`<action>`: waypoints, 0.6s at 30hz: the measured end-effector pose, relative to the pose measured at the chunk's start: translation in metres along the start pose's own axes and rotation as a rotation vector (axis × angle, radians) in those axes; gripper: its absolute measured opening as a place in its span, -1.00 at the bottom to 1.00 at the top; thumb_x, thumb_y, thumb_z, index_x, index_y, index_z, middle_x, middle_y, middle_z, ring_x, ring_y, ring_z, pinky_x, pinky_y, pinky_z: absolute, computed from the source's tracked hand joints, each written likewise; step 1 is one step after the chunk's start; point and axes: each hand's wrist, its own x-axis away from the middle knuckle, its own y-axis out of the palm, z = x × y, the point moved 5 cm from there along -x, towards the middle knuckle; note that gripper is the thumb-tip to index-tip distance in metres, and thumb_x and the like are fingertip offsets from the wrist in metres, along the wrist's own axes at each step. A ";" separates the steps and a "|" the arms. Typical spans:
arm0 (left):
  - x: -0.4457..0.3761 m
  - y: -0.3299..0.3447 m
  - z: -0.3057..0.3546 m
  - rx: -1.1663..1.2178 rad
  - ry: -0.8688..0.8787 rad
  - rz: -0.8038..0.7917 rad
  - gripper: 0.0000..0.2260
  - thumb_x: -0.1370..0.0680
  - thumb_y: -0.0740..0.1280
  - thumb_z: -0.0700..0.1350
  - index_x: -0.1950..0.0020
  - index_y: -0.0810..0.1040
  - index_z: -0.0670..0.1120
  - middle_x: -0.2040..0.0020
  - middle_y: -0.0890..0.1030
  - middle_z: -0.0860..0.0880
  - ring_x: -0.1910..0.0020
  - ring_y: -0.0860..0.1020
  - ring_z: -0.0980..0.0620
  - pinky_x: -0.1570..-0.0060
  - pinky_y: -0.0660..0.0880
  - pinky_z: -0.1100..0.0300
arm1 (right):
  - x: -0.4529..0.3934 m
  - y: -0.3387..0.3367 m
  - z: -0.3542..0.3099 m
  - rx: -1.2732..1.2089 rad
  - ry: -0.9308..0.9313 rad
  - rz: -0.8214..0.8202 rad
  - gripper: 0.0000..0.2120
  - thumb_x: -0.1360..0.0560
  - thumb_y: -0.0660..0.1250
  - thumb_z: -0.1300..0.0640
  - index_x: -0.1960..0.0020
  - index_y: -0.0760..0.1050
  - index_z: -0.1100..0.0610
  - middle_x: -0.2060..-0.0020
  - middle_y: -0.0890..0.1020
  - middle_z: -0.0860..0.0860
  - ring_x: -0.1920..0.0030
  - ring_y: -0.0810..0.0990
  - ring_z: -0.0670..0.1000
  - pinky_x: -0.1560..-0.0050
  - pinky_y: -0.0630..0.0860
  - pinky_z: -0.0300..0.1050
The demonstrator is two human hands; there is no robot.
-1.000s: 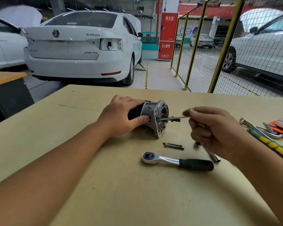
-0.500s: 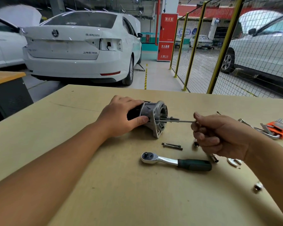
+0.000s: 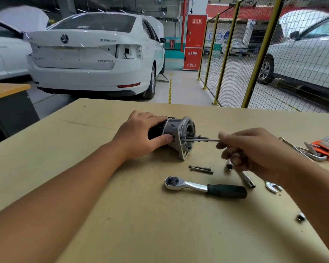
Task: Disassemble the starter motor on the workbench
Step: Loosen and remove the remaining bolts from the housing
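Starter motor (image 3: 180, 136) lies on its side mid-surface (image 3: 160, 224), flange end facing right. Left hand (image 3: 141, 137) wrapped over the black body, thumb on the housing. Right hand (image 3: 249, 149), blurred, appears to pinch a thin long bolt (image 3: 199, 140) projecting from the flange. Ratchet (image 3: 203, 186) and loose bolts (image 3: 200, 169) lie nearer.

I'm in a car workshop: white cars (image 3: 91, 59) parked past my wooden workbench (image 3: 160, 224), yellow mesh fencing (image 3: 235, 59), a ratchet (image 3: 203, 186) and wrenches (image 3: 310, 150) lying about.
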 end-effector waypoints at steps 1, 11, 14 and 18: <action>0.000 0.000 0.000 0.000 -0.001 -0.001 -0.24 -0.40 0.13 0.55 -0.49 0.45 0.20 -0.35 0.55 0.14 -0.32 0.34 0.01 -0.29 0.43 -0.10 | -0.001 0.001 0.004 -0.068 0.055 -0.009 -0.63 -0.54 0.42 -0.03 0.06 0.66 0.32 0.34 0.63 0.18 0.49 0.46 -0.02 0.52 0.43 -0.18; 0.001 0.000 0.001 0.002 0.003 -0.008 -0.24 -0.40 0.13 0.55 -0.49 0.44 0.21 -0.34 0.55 0.16 -0.31 0.34 0.01 -0.29 0.44 -0.10 | 0.005 0.005 -0.007 0.210 -0.209 0.130 -0.87 -0.53 0.46 0.13 0.15 0.67 0.18 0.32 0.71 0.13 0.40 0.67 0.03 0.41 0.58 -0.19; 0.000 0.000 0.000 0.003 0.001 -0.007 -0.24 -0.40 0.13 0.55 -0.49 0.44 0.21 -0.34 0.55 0.16 -0.30 0.34 0.01 -0.29 0.44 -0.09 | 0.018 0.008 -0.026 0.411 -0.594 0.214 -0.82 -0.47 0.50 0.23 0.00 0.62 0.01 0.33 0.72 -0.03 0.33 0.72 -0.07 0.27 0.64 -0.27; 0.000 0.000 0.000 0.008 0.002 -0.003 -0.25 -0.40 0.14 0.55 -0.49 0.45 0.20 -0.31 0.56 0.16 -0.30 0.35 0.01 -0.29 0.44 -0.11 | 0.020 0.009 -0.030 0.665 -0.805 0.283 -0.45 -0.43 0.52 0.22 -0.38 0.47 0.03 0.30 0.68 -0.17 0.28 0.68 -0.27 0.14 0.56 -0.47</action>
